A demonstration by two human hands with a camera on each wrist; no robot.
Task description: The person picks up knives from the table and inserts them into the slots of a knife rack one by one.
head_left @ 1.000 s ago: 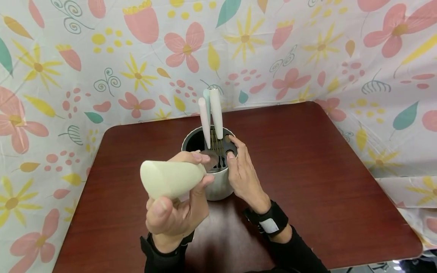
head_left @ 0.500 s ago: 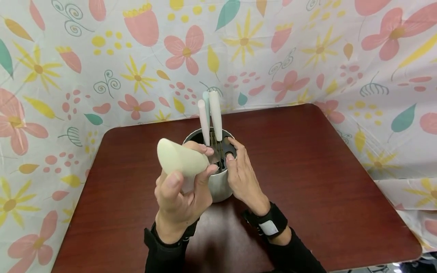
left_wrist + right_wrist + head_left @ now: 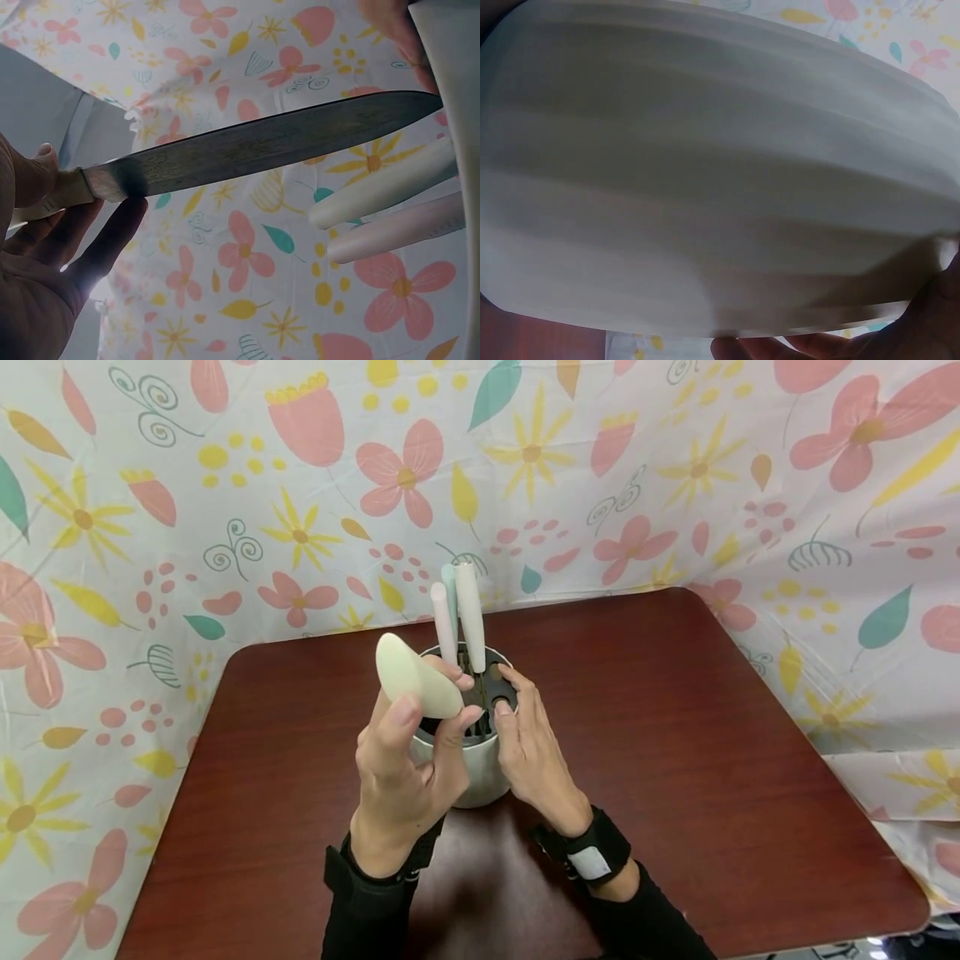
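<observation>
My left hand [image 3: 405,772] grips a kitchen knife [image 3: 262,142] by its pale cream handle, thumb on one side and fingers on the other. In the left wrist view its broad dark blade shows whole, tip right at the rim of a white knife holder [image 3: 483,781]. The head view has the handle tilted up towards me, largely hiding the blade. My right hand [image 3: 540,752] holds the holder's right side, fingertips over the rim by the dark slotted insert. Ribbed holder wall [image 3: 705,172] fills most of the right wrist view.
Three handles stand up from the insert: a white one [image 3: 470,618], a pinkish one [image 3: 444,627] and a light blue one [image 3: 450,583] behind them. The holder stands on a reddish-brown table [image 3: 712,760]. Flower-printed cloth [image 3: 322,502] hangs behind the table.
My left hand has moved forward and right, carrying the knife closer over the holder, and the handle has tipped more upright. The right hand stays on the holder.
</observation>
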